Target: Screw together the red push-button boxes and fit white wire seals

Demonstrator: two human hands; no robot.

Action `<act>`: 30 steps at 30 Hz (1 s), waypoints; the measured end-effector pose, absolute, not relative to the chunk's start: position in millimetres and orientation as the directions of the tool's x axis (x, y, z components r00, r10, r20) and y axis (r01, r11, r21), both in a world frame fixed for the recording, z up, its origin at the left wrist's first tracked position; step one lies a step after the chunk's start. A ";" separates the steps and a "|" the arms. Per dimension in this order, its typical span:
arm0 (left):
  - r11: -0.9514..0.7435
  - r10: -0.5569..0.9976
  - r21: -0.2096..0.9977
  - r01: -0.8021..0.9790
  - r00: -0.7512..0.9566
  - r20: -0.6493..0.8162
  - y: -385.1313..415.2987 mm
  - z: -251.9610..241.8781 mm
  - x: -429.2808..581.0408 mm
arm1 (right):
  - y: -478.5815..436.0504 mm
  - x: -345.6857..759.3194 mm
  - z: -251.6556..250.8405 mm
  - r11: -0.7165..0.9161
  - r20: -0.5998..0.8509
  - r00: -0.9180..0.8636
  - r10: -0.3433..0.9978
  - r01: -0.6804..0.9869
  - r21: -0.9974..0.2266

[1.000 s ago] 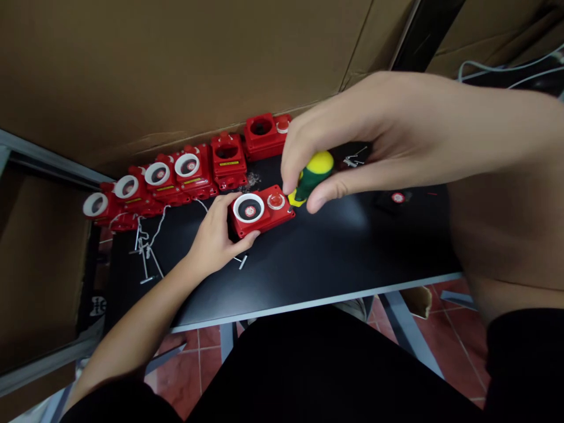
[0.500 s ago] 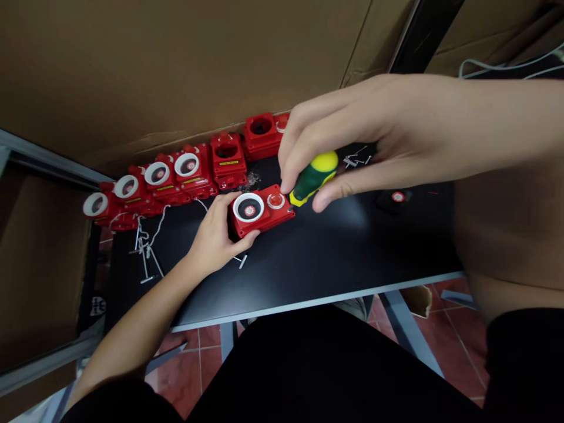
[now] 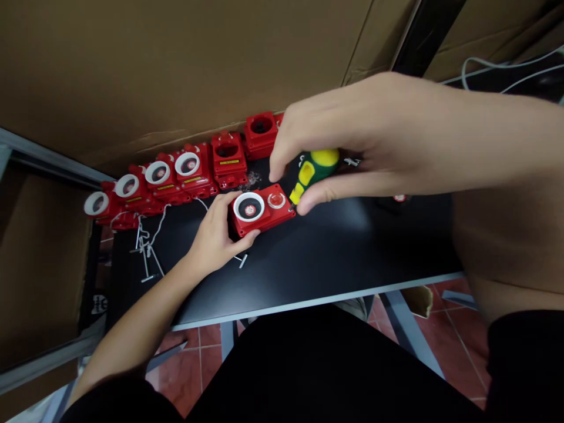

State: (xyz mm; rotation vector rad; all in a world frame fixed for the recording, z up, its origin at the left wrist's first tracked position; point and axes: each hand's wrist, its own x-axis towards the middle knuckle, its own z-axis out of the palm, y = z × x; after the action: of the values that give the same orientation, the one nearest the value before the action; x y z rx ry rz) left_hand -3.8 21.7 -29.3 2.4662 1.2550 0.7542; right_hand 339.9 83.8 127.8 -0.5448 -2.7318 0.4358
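A red box (image 3: 268, 220) with a white-rimmed round opening and a small red dome lies on the black table. My left hand (image 3: 217, 235) grips its left end, fingers behind and thumb in front. In my right hand (image 3: 352, 141) is a green and yellow screwdriver (image 3: 316, 170), held between thumb and fingers. The screwdriver leans, its tip down at the screw in the box's right corner. Part of its handle is hidden under my palm.
Several similar red boxes (image 3: 191, 176) stand in a row along the cardboard wall (image 3: 176, 70). Small metal T-shaped rods (image 3: 147, 267) with white cord lie left on the black table (image 3: 282, 270). Loose screws (image 3: 351, 161) lie beyond my right hand.
My right hand's fingers and thumb have shifted around the screwdriver, and its handle has turned. The thumb now sits nearer the shaft. My left hand and the red box stay put.
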 end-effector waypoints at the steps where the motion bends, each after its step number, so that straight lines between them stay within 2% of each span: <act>1: -0.588 0.809 0.459 0.666 0.489 0.326 21.7 -29.4 -3.7 | 84.9 343.2 130.6 0.872 0.239 -0.890 0.389 0.271 -0.408; 3: -0.589 0.808 0.459 0.665 0.489 0.327 21.6 -29.5 -3.4 | 86.3 348.5 134.4 0.849 0.208 -0.912 0.354 0.221 -0.480; 5: -0.588 0.809 0.454 0.670 0.490 0.325 21.5 -29.5 -3.1 | 85.8 349.9 134.2 0.852 0.198 -0.915 0.351 0.225 -0.472; 7: -0.580 0.814 0.447 0.681 0.488 0.314 21.4 -29.6 -2.7 | 83.7 346.7 130.1 0.886 0.240 -0.882 0.405 0.314 -0.340; 9: -0.573 0.820 0.448 0.686 0.482 0.309 21.4 -29.6 -2.6 | 81.3 340.4 124.3 0.861 0.262 -0.821 0.508 0.480 -0.166; 11: -0.568 0.823 0.460 0.683 0.475 0.312 21.6 -29.6 -2.6 | 79.9 334.0 120.0 0.807 0.262 -0.767 0.586 0.582 -0.101; 13: -0.555 0.831 0.473 0.684 0.467 0.300 21.7 -29.3 -2.9 | 79.8 330.7 119.3 0.833 0.256 -0.793 0.553 0.525 -0.173; 17: -0.534 0.845 0.471 0.702 0.462 0.270 21.5 -29.3 -3.0 | 82.7 338.9 126.3 0.901 0.260 -0.897 0.358 0.259 -0.348; 20: -0.539 0.842 0.470 0.699 0.460 0.282 21.0 -30.1 -2.5 | 84.5 350.4 131.5 0.863 0.187 -0.919 0.348 0.236 -0.447; 22: -0.533 0.846 0.479 0.697 0.455 0.279 20.7 -30.6 -2.2 | 84.0 354.0 132.9 0.850 0.160 -0.921 0.357 0.249 -0.464; 24: -0.525 0.851 0.485 0.700 0.450 0.271 20.7 -31.0 -2.1 | 81.5 352.0 132.4 0.858 0.160 -0.903 0.400 0.307 -0.411; 28: -0.550 0.835 0.470 0.690 0.464 0.296 21.2 -30.7 -2.2 | 74.5 337.7 126.3 0.817 0.219 -0.787 0.577 0.553 -0.166; 30: -0.568 0.823 0.464 0.680 0.475 0.312 21.4 -30.0 -2.2 | 73.4 331.8 123.0 0.789 0.235 -0.755 0.612 0.603 -0.119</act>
State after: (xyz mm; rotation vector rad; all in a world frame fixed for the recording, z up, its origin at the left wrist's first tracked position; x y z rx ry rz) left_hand -2.2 21.4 -30.0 2.4495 1.2813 0.7423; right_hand 331.8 73.4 123.0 -0.9418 -2.7187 0.0520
